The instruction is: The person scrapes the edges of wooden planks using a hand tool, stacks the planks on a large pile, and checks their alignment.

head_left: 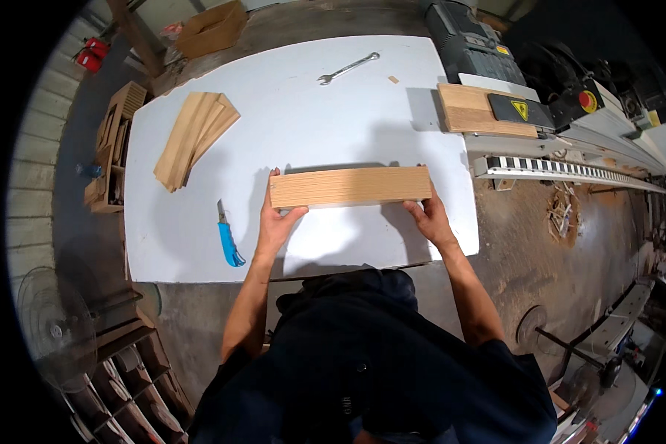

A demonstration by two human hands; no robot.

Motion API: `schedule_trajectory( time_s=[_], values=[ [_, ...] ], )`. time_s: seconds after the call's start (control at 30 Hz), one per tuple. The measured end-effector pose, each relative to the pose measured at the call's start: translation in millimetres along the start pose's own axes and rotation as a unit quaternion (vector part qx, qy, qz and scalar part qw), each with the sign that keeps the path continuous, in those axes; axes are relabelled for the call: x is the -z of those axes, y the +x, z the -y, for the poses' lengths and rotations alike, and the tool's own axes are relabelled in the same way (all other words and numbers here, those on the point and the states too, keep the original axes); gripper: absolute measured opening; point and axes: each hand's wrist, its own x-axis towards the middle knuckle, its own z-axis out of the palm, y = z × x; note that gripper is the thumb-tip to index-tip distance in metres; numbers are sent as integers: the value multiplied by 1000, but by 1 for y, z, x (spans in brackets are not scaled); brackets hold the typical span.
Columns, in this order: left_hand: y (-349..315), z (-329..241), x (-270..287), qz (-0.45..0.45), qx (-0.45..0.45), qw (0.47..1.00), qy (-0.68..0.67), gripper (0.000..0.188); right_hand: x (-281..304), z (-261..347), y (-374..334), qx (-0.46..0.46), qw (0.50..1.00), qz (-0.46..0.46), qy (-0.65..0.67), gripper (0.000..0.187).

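A long, pale wooden board (350, 186) lies crosswise between my hands, above the near part of the white table (325, 118). My left hand (277, 222) grips its left end, thumb along the near edge and fingers behind. At the other end my right hand (428, 216) holds it the same way. Whether it is one board or a stack, I cannot tell. Left of my left hand lies a blue utility knife (230, 240) with its blade out. Farther back on the left, several thin wooden strips (192, 137) lie fanned in an overlapping pile.
An open-ended wrench (349, 68) and a small wood chip (394, 79) lie at the table's far side. A machine with a red stop button (587, 101) adjoins the right edge, wood boards (466, 107) on it. A fan (55, 329) stands at left, above a compartmented shelf (129, 385).
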Motion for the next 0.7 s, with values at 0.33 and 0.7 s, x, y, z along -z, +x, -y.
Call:
schedule_trajectory(
  time_s=[0.33, 0.7],
  values=[
    [-8, 0, -10, -27, 40, 996, -78, 93, -9, -5, -8, -34, 995, 0, 95, 72],
    [-2, -32, 7, -100, 107, 973, -177, 71, 3, 33, -3, -49, 991, -13, 121, 76]
  ],
)
